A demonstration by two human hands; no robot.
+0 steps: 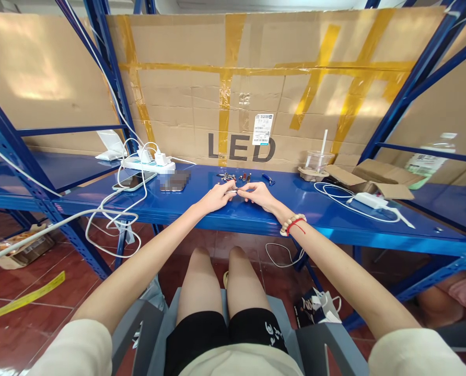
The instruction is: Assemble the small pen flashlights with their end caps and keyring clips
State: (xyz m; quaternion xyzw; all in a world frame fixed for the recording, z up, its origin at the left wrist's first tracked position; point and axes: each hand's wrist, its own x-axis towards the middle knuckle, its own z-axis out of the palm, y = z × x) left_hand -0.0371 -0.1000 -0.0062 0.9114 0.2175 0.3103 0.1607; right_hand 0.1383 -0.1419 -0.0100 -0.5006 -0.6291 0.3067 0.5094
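My left hand (218,196) and my right hand (257,194) meet above the front part of the blue shelf top (186,206), fingers closed in a pinch. A small, thin whitish piece (231,191) shows at the left fingers; its kind is too small to tell. The right fingertips almost touch it, and whatever they pinch is hidden. Just behind my hands lie a cluster of small metallic and dark pieces (225,177), some small reddish pieces (244,177) and a small blue item (269,179).
Left of my hands are a phone (134,181), a blurred dark flat object (175,181) and a white power strip (149,165) with looping cables. To the right lie a plastic cup (318,161), an opened cardboard box (368,177) and a white charger (371,200). A cardboard wall (186,104) stands behind.
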